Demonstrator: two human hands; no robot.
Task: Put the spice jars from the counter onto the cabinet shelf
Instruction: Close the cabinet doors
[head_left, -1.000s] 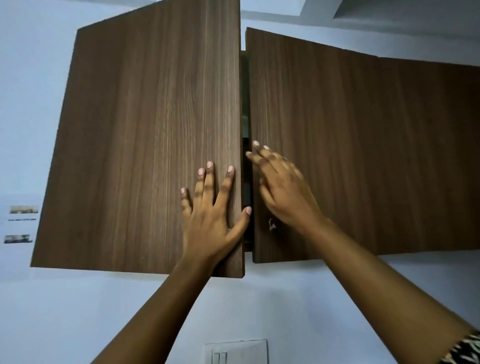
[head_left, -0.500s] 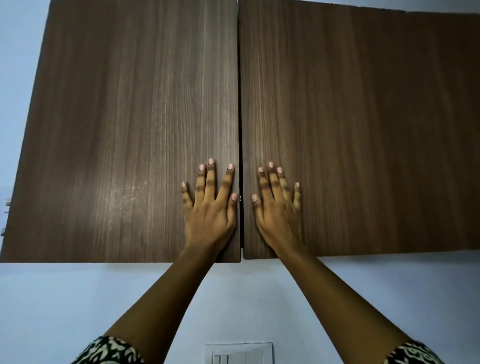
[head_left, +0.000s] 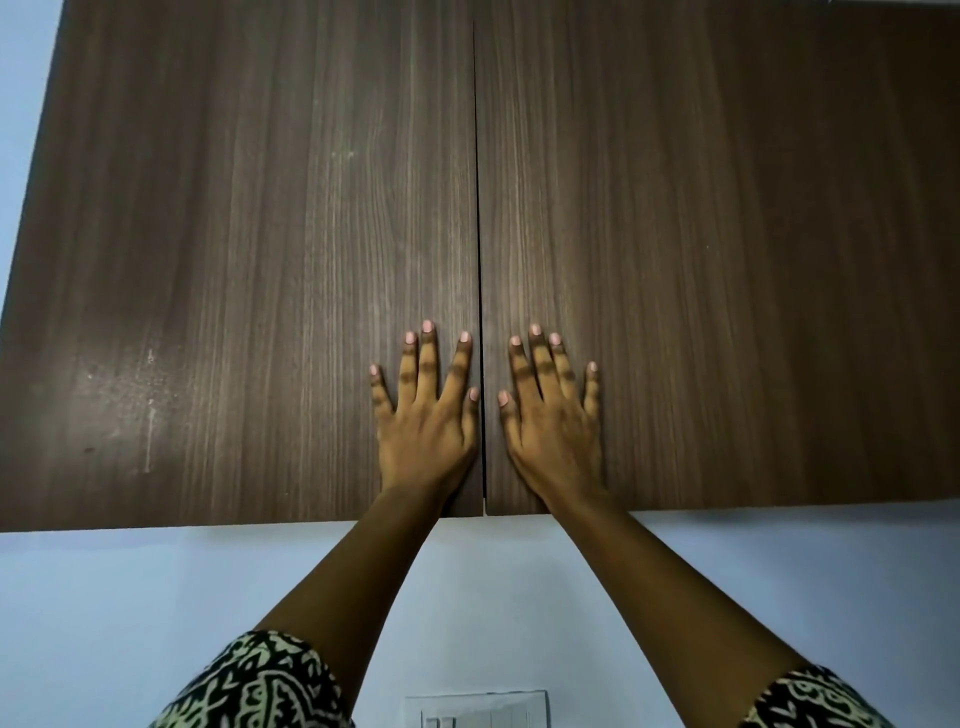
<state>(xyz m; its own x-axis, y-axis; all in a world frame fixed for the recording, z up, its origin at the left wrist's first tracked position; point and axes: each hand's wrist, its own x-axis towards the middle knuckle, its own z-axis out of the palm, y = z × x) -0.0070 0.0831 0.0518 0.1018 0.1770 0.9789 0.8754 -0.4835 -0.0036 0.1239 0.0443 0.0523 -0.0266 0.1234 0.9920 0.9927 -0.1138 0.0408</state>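
Your left hand (head_left: 426, 421) and right hand (head_left: 553, 421) lie flat with fingers straight and spread, holding nothing, pressed on the two dark wood-grain cabinet doors (head_left: 727, 234) either side of the seam. No spice jars show, so you cannot tell where they stand; expect them to be small, stiff and perhaps breakable, best taken round the body. A second ago the doors stood ajar; now they meet flush.

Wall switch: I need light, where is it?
Head view: the wall switch sits at the bottom centre, below the cabinet doors, between both forearms.
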